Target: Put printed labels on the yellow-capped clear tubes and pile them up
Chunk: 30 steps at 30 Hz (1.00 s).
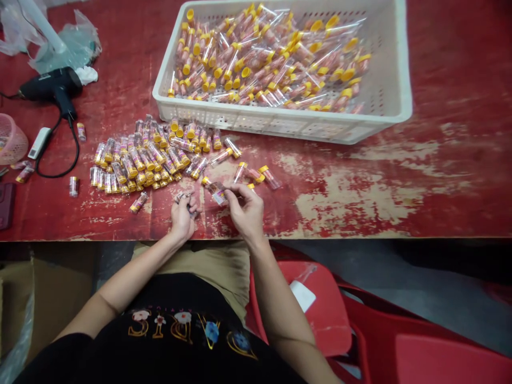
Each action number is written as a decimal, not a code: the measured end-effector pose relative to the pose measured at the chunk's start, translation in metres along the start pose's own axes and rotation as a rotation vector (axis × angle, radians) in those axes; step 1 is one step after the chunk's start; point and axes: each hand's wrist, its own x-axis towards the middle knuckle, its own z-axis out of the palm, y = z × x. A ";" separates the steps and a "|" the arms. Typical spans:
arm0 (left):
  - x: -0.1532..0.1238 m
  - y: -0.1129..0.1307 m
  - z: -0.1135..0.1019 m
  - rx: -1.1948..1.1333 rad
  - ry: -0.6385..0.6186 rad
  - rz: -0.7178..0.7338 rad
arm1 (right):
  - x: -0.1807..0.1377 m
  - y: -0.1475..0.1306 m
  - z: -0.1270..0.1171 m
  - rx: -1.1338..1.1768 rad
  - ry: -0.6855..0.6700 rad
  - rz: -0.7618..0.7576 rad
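Note:
Over the table's near edge, my right hand (248,210) pinches a small clear printed plastic sleeve (218,195) between thumb and fingers. A yellow cap (206,181) shows at the sleeve's far end; whether it is inside the sleeve or behind it I cannot tell. To the left, my left hand (184,217) is curled closed, with a small patterned edge showing at its fingers; most of what it holds is hidden. Just beyond my hands lie several loose yellow-capped tubes (271,177). A pile of wrapped tubes (140,160) with printed sleeves and yellow caps lies beyond my left hand.
A white plastic crate (256,116) of yellow-capped tubes stands at the back. At the left are a black heat gun (54,85) with its cable, a pink basket (12,140) and crumpled plastic bags (74,45). Red chairs (320,304) stand at my right, below the red table (452,186).

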 end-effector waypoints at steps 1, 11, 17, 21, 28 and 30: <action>-0.004 0.002 -0.002 0.018 -0.021 -0.005 | -0.003 -0.003 -0.002 -0.026 -0.026 -0.013; -0.040 -0.006 0.000 0.258 -0.123 -0.087 | -0.039 -0.016 -0.003 -0.081 -0.097 -0.028; -0.039 -0.006 0.009 0.155 -0.098 -0.022 | -0.005 -0.004 -0.020 -0.380 -0.007 -0.080; -0.037 0.007 0.012 0.079 -0.137 -0.104 | 0.010 0.014 -0.045 -0.650 0.053 0.016; -0.041 0.019 0.008 0.020 -0.172 -0.237 | -0.038 -0.038 -0.043 0.102 0.035 -0.007; -0.044 0.018 0.007 0.027 -0.173 -0.255 | -0.045 -0.054 -0.032 0.157 0.113 -0.074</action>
